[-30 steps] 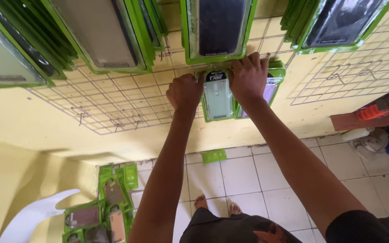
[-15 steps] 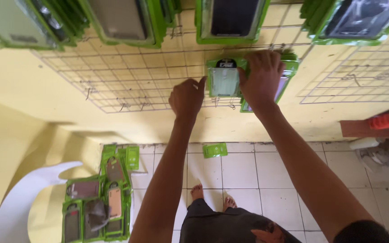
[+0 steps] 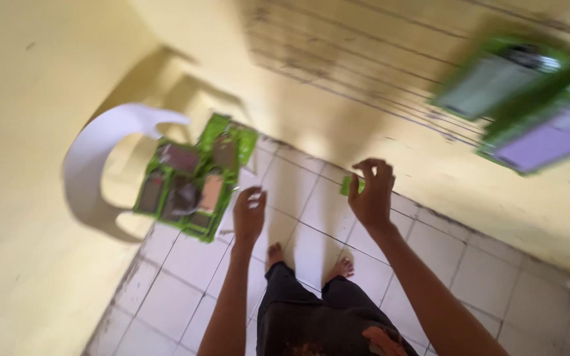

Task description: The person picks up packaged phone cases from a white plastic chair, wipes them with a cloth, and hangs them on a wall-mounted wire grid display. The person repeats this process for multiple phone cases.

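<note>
Now | both hands off the wall grid, lowered; left hand (image 3: pixel 250 214) open, empty | right hand (image 3: pixel 371 194) loosely open, empty; green packs (image 3: pixel 192 178) nearest, on white chair (image 3: pixel 97 178)

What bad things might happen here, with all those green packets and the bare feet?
1. The pile of green packets sits on the white plastic chair and overhangs its seat edge; a bump might tip some off.
2. The small green piece lies on the tiled floor ahead of the bare feet; stepping on it might cause a slip.
3. Both the left hand and right hand look empty, and the picture is blurred.
</note>
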